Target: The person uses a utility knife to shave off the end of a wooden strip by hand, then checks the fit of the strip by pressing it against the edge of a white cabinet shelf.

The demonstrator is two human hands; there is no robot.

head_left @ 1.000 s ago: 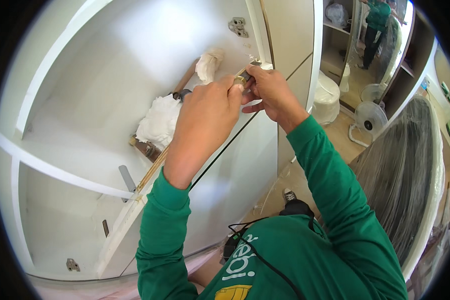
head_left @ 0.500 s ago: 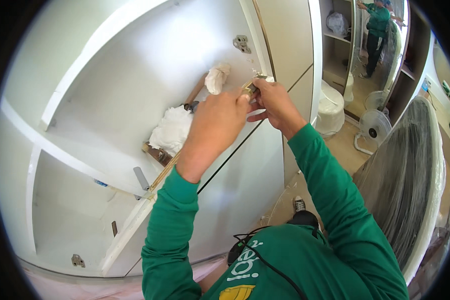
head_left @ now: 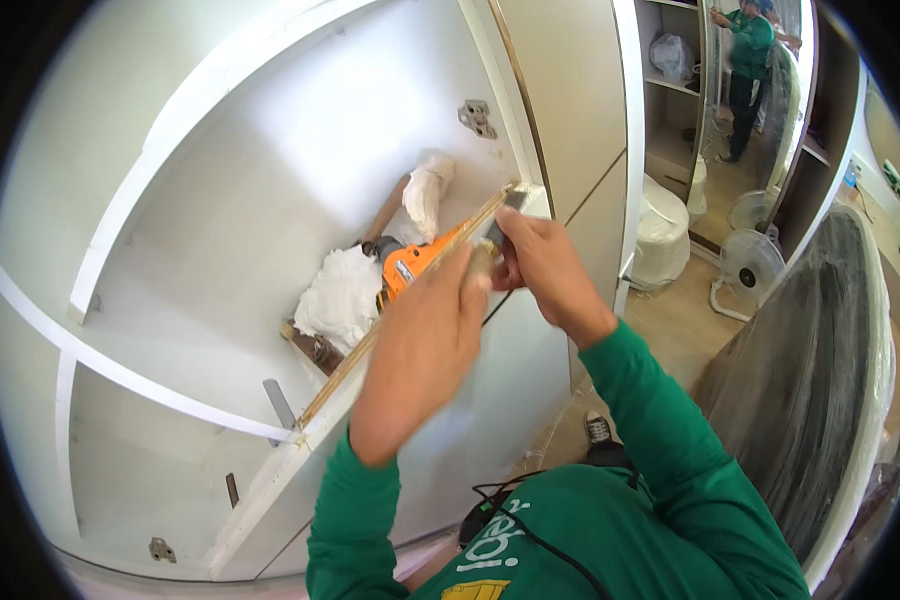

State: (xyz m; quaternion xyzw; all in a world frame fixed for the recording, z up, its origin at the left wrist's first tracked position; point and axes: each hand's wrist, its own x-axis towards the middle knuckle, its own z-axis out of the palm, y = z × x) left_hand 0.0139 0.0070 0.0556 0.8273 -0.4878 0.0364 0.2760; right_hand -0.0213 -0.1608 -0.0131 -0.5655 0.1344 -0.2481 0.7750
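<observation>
My right hand (head_left: 550, 265) pinches a flat grey piece (head_left: 513, 202) whose kind I cannot make out, at the corner of the open cabinet's edge. Close beside it, my left hand (head_left: 420, 345) is curled and blurred around something small and yellowish. Both hands are over the bare wooden edge strip (head_left: 350, 362), which runs along the cabinet's front. Behind my left hand, an orange tool (head_left: 410, 264) lies partly hidden inside the cabinet. Crumpled white material (head_left: 338, 292) rests next to it, and a second white bundle (head_left: 429, 192) covers part of a brown handle-like piece.
Metal hinges (head_left: 477, 118) are fixed to the cabinet wall. A grey flat strip (head_left: 279, 404) stands near the divider. To my right are a plastic-wrapped round panel (head_left: 795, 370), a white fan (head_left: 750, 262), a wrapped white bin (head_left: 660, 233) and a mirror showing people.
Both hands have come lower and nearer to me along the edge, the left more so and now blurred. The orange tool, hidden before, now shows. The view has shifted slightly.
</observation>
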